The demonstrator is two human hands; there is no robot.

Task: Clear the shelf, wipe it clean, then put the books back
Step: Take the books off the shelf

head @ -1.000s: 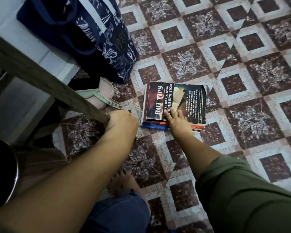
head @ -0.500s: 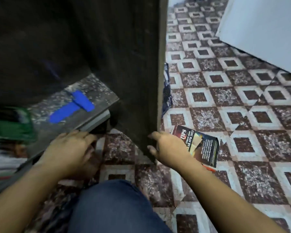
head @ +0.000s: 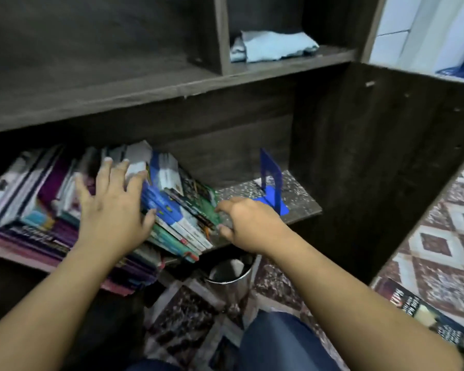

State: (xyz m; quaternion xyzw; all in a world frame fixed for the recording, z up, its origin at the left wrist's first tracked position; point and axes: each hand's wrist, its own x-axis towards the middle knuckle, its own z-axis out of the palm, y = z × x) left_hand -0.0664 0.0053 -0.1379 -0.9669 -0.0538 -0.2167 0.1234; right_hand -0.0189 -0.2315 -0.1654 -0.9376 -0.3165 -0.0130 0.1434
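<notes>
A dark wooden shelf (head: 300,210) holds a row of leaning books (head: 177,207) on its left and middle. My left hand (head: 113,207) lies flat with spread fingers on the books' spines and tops. My right hand (head: 248,223) reaches to the rightmost green-covered book (head: 204,199), fingers curled at its edge; a firm grip does not show. A blue bookend (head: 271,180) stands on the bare speckled right part of the shelf. A pile of books (head: 426,317) with a dark cover lies on the floor at the lower right.
A light blue cloth (head: 273,45) lies folded in the upper right compartment. A shiny metal bin (head: 229,275) stands on the patterned tile floor (head: 445,236) under the shelf. My knee in blue jeans (head: 276,341) is at the bottom centre.
My view has swung up from the floor pile to the shelf. Both hands left the floor area and now reach onto the row of books.
</notes>
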